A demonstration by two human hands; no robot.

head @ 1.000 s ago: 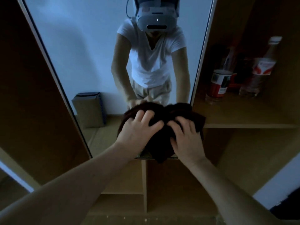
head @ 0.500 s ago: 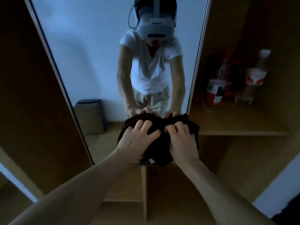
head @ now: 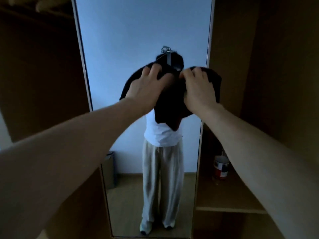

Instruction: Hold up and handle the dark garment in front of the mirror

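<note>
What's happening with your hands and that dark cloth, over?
Left hand and right hand both press the dark cloth on the mirror, fingers curled into it. Nothing in the way. Can off right on shelf.

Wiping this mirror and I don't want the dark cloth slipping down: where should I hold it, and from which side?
Hold the dark cloth at its bunched upper part, coming from the front with palms toward the mirror. The left hand and right hand already sit there, fingers curled into the folds. Its lower corner hangs loose and pointed, so gripping low would probably let the bulk sag.
</note>
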